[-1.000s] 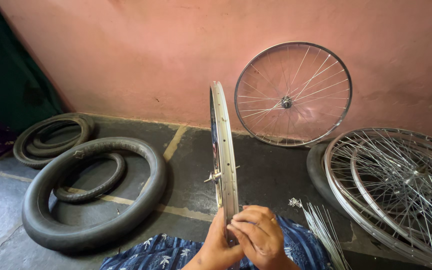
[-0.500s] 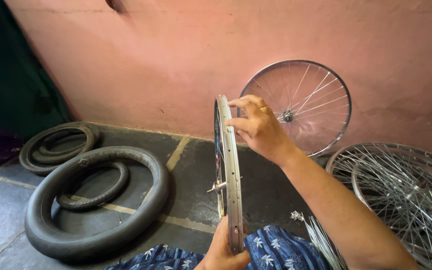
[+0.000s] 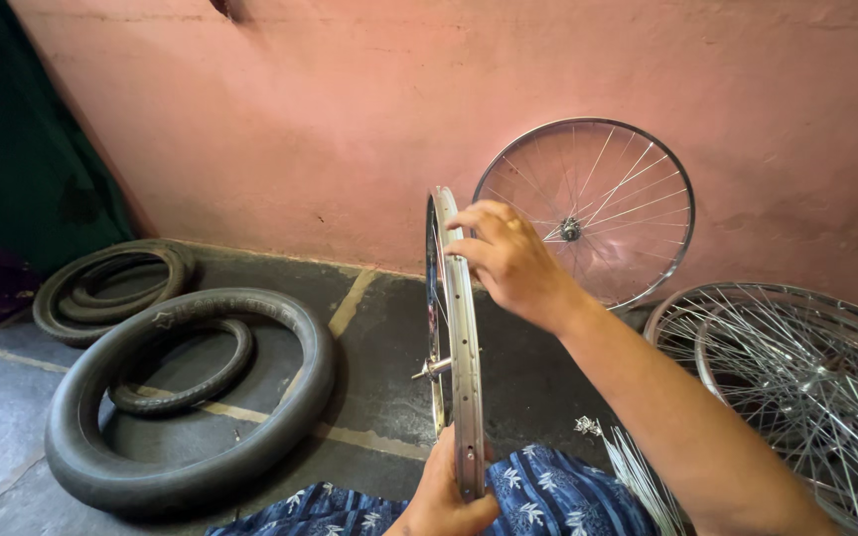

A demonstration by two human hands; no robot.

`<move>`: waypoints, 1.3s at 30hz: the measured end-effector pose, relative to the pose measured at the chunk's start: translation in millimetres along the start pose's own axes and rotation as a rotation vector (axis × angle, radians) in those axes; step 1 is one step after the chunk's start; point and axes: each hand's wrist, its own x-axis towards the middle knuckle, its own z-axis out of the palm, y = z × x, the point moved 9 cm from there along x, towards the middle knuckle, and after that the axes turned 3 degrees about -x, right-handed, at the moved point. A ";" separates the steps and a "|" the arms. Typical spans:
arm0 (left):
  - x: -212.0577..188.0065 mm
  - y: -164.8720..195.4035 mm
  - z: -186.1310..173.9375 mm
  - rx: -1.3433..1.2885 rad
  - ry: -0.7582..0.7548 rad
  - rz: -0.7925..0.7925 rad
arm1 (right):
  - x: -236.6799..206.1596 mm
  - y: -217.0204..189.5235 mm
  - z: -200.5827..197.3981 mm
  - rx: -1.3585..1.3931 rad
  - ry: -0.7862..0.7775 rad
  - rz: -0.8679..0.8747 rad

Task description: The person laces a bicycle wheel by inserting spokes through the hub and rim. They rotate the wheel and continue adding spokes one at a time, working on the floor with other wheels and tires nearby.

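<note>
A shiny metal bicycle rim stands upright and edge-on in front of me, with a hub axle sticking out at its centre. My left hand grips the rim's lower edge above my blue patterned lap. My right hand reaches forward, its fingers resting on the rim's top edge.
A spoked wheel leans on the pink wall. More spoked wheels lie at the right, with loose spokes beside my lap. A large black tyre and smaller tyres lie on the floor at left.
My right hand left the rim's lower edge and rose to its top edge, where it now rests slightly lower and more closed. The left hand keeps its hold below.
</note>
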 end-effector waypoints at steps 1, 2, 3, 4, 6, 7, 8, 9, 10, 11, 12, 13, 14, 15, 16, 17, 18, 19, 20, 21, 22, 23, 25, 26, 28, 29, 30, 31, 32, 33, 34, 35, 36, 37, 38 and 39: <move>-1.4 0.7 -1.1 -0.006 0.000 0.000 | -10.4 -2.3 -3.7 0.012 0.015 0.044; -2.7 1.6 -2.0 -0.012 0.003 0.001 | -23.4 -4.3 -6.1 0.025 0.029 0.084; -3.4 3.1 -3.2 -0.019 0.009 0.005 | -39.9 -3.9 -7.9 0.049 0.041 0.138; -3.5 -0.9 -3.5 -0.054 0.007 -0.055 | -61.5 -2.8 -9.3 0.074 0.052 0.192; -6.4 -7.4 -1.5 -0.126 0.005 -0.177 | -116.3 5.1 -2.9 0.089 0.051 0.346; -7.0 -6.4 -0.6 -0.149 0.002 -0.191 | -147.5 12.6 4.4 0.078 0.046 0.420; -7.1 -5.7 -0.1 -0.172 -0.002 -0.207 | -181.3 21.9 14.4 0.067 0.041 0.496; -8.2 -4.9 0.5 -0.197 -0.008 -0.223 | -219.8 34.5 28.6 0.056 -0.002 0.625; -8.6 -3.5 0.1 -0.177 -0.005 -0.224 | -261.6 47.1 42.2 0.044 -0.047 0.754; -8.6 -2.5 0.0 -0.157 -0.004 -0.223 | -308.7 59.2 57.6 0.020 -0.157 0.910; -8.0 -1.9 -0.1 -0.136 -0.004 -0.222 | -357.7 67.8 70.0 -0.007 -0.265 1.067; -7.1 -0.3 -0.8 -0.107 0.007 -0.202 | -405.6 71.5 81.2 -0.108 -0.447 1.181; -5.7 1.1 -1.0 -0.078 0.022 -0.178 | -452.1 72.9 86.8 -0.214 -0.628 1.286; -4.2 2.3 -1.1 -0.049 0.036 -0.155 | -485.4 77.2 85.0 -0.087 -0.484 1.424; -0.8 6.9 -2.9 -0.044 0.052 -0.090 | -517.8 82.5 82.0 -0.216 -0.655 1.474; 2.7 12.3 -6.3 -0.040 0.067 -0.025 | -540.2 77.2 76.6 -0.294 -0.789 1.512; 5.9 18.2 -10.2 -0.034 0.081 0.042 | -556.9 73.2 72.2 -0.326 -0.848 1.554; 10.1 17.5 -18.2 -0.093 0.131 0.031 | -567.9 71.3 69.9 -0.338 -0.881 1.579; 16.6 17.0 -27.4 -0.153 0.183 0.021 | -576.0 71.3 68.1 -0.347 -0.896 1.601; 22.3 17.7 -37.3 -0.211 0.237 0.009 | -578.0 71.8 67.3 -0.353 -0.925 1.612; 29.0 21.1 -47.1 -0.180 0.249 0.000 | -569.3 71.5 64.3 -0.358 -0.934 1.619; 36.8 25.8 -59.7 -0.148 0.261 -0.008 | -555.6 72.2 60.5 -0.360 -0.935 1.626; 50.7 38.7 -80.7 -0.116 0.277 -0.013 | -520.1 57.4 26.0 -0.368 -0.934 1.633; 56.3 46.1 -88.9 -0.117 0.280 -0.010 | -502.8 52.5 17.8 -0.370 -0.933 1.633; 67.8 56.1 -102.1 -0.137 0.288 -0.048 | -485.6 45.6 9.4 -0.376 -0.922 1.629; 70.3 58.8 -107.3 -0.158 0.293 -0.090 | -487.3 42.2 8.0 -0.379 -0.914 1.624; 72.4 59.9 -110.8 -0.180 0.297 -0.133 | -495.8 40.1 9.5 -0.381 -0.908 1.617; 76.2 65.8 -112.3 -0.183 0.287 -0.113 | -509.3 41.3 14.4 -0.387 -0.901 1.608; 80.5 70.4 -113.1 -0.187 0.276 -0.092 | -526.9 44.5 22.0 -0.391 -0.894 1.603; 83.0 74.3 -113.6 -0.192 0.263 -0.074 | -546.1 46.9 29.3 -0.392 -0.884 1.596; 84.5 75.3 -116.5 -0.175 0.275 -0.075 | -573.4 57.9 58.5 -0.396 -0.877 1.584; 86.0 75.6 -119.7 -0.158 0.287 -0.079 | -587.1 55.3 60.9 -0.400 -0.872 1.573; 86.5 75.1 -122.9 -0.141 0.298 -0.082 | -593.9 50.4 61.0 -0.402 -0.863 1.563; 86.9 75.1 -126.1 -0.129 0.303 -0.083 | -596.5 44.9 59.7 -0.406 -0.854 1.550; 88.1 75.3 -129.8 -0.116 0.306 -0.081 | -596.2 42.8 59.5 -0.409 -0.844 1.539; 88.8 75.6 -133.0 -0.103 0.308 -0.076 | -595.6 42.3 58.4 -0.422 -0.831 1.525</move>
